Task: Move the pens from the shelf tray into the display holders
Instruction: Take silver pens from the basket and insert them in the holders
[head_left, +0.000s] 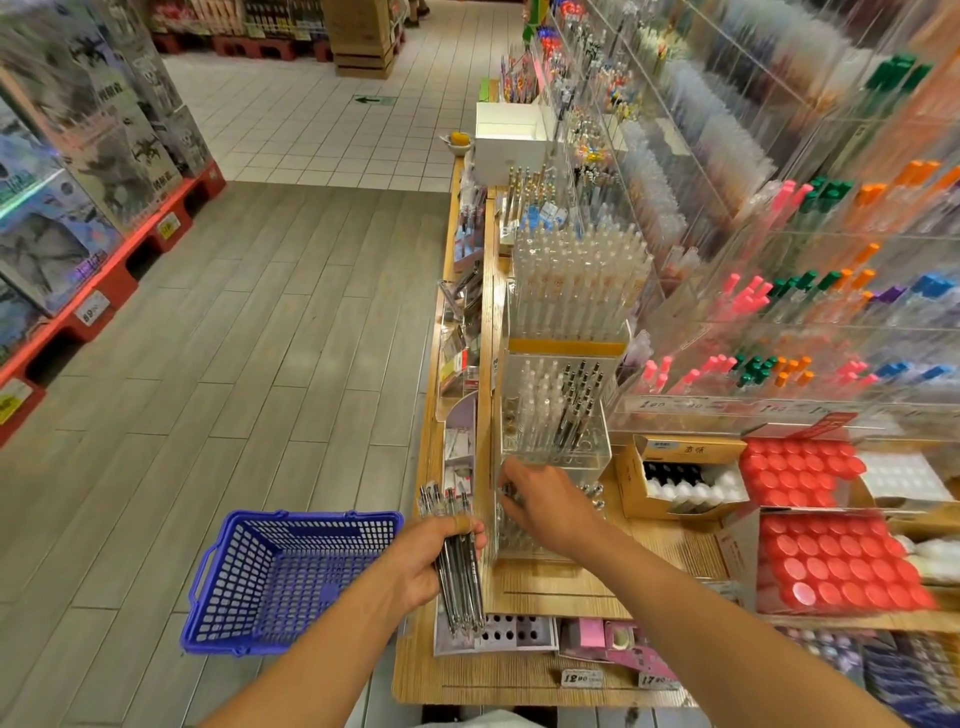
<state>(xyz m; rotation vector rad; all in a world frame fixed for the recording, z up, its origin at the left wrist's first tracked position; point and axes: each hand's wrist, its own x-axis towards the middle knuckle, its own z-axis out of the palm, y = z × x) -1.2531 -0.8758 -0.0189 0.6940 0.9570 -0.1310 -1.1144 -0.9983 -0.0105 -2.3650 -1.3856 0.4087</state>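
Observation:
My left hand (434, 558) grips a bundle of clear-barrelled pens (457, 566), tips pointing down, at the front edge of the wooden shelf (550, 587). To its right, my right hand (545, 506) reaches over a low clear acrylic holder (519, 535) and pinches the dark top of a pen (506, 489) at its rim. Just behind stands a taller clear holder (558, 415) with white and black pens upright in it. Further back, another holder (576, 291) is packed with clear pens.
A blue plastic basket (291, 577) sits on the floor left of the shelf. Red-capped items (831, 561) and an open cardboard box (680, 478) fill the shelf to the right. Tiered acrylic racks of coloured pens (789, 291) rise behind. The grey floor aisle stretches left.

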